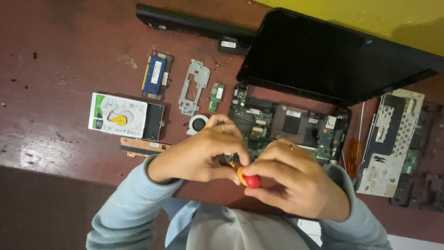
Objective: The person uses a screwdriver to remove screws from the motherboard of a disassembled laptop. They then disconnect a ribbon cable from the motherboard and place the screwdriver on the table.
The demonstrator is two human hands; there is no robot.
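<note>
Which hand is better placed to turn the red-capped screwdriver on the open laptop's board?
Probably the right hand: its fingers wrap the red-capped screwdriver at the handle end. The left hand only pinches it lower, near the green laptop board.

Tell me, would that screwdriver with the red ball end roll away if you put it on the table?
Probably a little. The screwdriver has a rounded red-and-orange handle, so it could roll on the flat table. It looks small, likely light. Both the left hand and right hand pinch it now, so it may be slippery to grip.

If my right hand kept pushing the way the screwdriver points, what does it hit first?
Most likely the laptop motherboard: the right hand aims the red-capped screwdriver at it, though the left hand hides the tip.
</note>
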